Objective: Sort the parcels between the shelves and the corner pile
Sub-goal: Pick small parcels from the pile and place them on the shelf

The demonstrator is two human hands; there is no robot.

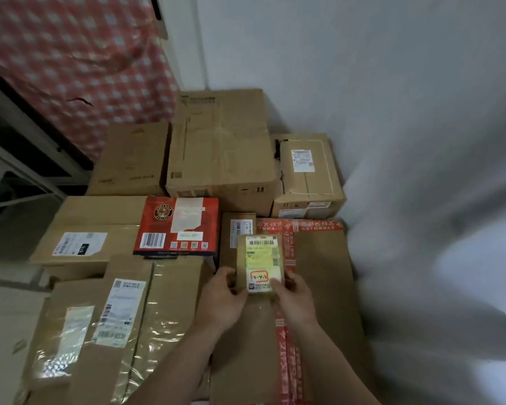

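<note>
A white wall [392, 83] meets in a corner behind a pile of cardboard parcels, with a red-and-white checked cloth [70, 54] hanging at upper left over a grey metal shelf frame [27, 141].

The biggest carton, a brown box crossed by red printed tape [322, 273], lies at front right. A tall plain carton [219, 147] stands at the back, touching a lower plain box [129, 159] on its left and a labelled box with a white strap [304, 171] on its right. At front left lies a box wrapped in glossy clear tape [114, 331] with two shipping labels. Behind it is a flat carton with a white label [85, 229]. A red printed box with a barcode [177, 226] sits between that carton and a narrow upright brown parcel [237, 229].

The small brown parcel [259, 263], its label marked by hand inside a red outline, is held up above the red-taped box. The left hand [222, 299] grips its lower left edge, thumb on the front. The right hand [294, 299] grips the lower right edge in the same way.
</note>
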